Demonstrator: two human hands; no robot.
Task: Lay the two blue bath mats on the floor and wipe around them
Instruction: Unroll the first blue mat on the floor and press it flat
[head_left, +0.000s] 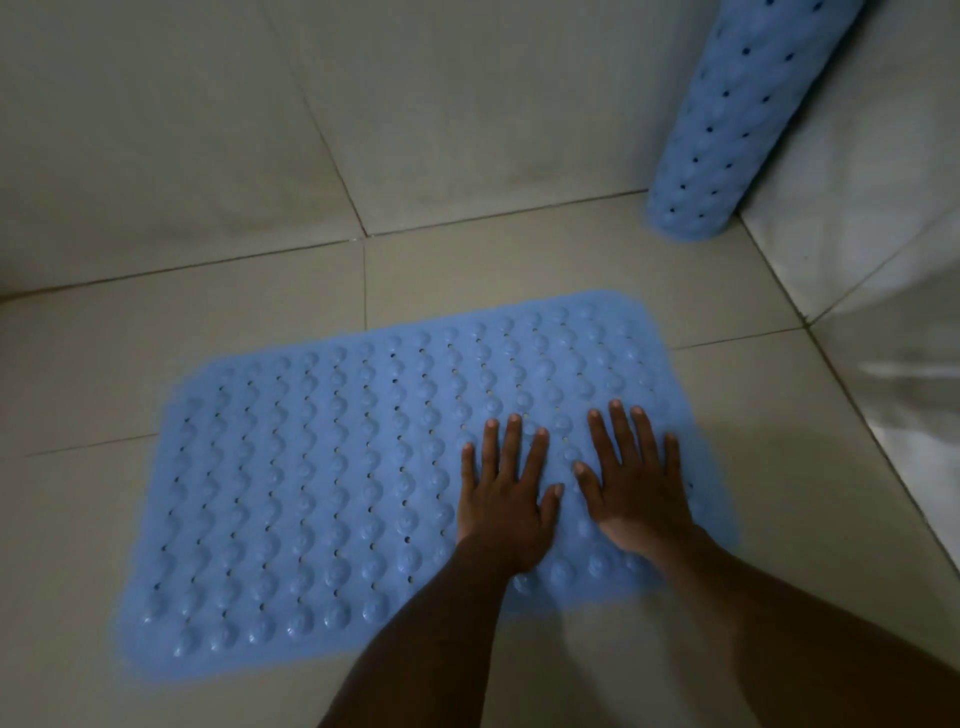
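The left hand (506, 499) and right hand (636, 483) lie side by side, palms down and fingers spread straight, pressing on the right-hand end of the flat mat (311, 493); neither grips anything. This looks like the smoothing of the first mat, pushing its underside onto the tiled floor (519, 249). That mat lies bumps-up, its long axis running left to right across the view, the right end angled slightly away toward the back wall (208, 104). The second, the rolled mat (727, 119), stands on end in the corner well apart from the hands, its long axis rising and leaning to the right. Next, I judge, the hands must lift off, reach for that roll and unroll it beside the first; no wiping cloth is in view
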